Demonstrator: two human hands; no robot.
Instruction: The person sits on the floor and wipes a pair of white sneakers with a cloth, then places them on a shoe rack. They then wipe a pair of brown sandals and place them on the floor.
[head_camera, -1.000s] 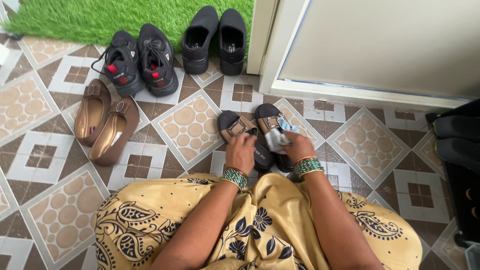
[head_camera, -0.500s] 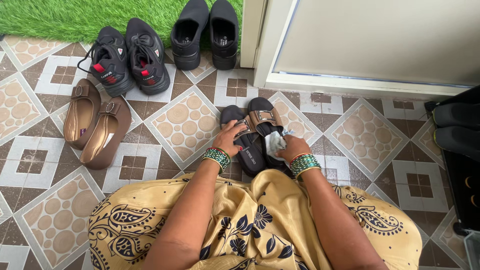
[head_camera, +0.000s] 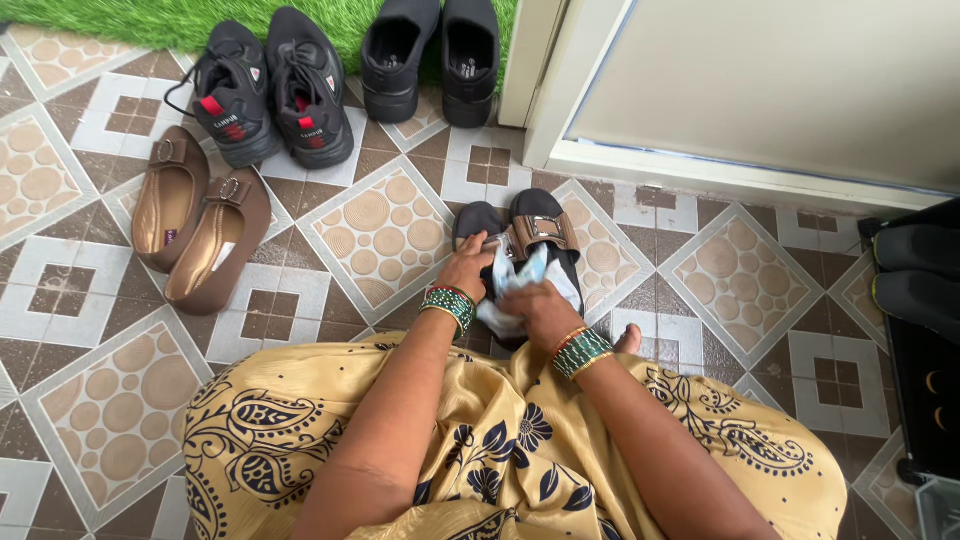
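Two black sandals with tan buckle straps lie on the patterned tiles in front of me. My left hand (head_camera: 468, 268) grips the left sandal (head_camera: 476, 222) by its strap. My right hand (head_camera: 534, 306) presses a white and pale blue cloth (head_camera: 518, 284) onto that sandal's footbed. The right sandal (head_camera: 542, 225) lies touching it, its heel hidden under the cloth. Both wrists wear green bangles. My yellow printed dress fills the bottom of the view.
A pair of brown flat shoes (head_camera: 195, 225) lies at the left. Black sneakers with red tags (head_camera: 270, 95) and plain black shoes (head_camera: 430, 55) stand by the green turf mat (head_camera: 150, 15). A door frame (head_camera: 560, 90) is ahead; a black shoe rack (head_camera: 915, 290) stands at right.
My right hand with the cloth moved left from the right sandal onto the left one. My left hand shifted its hold up to the strap.
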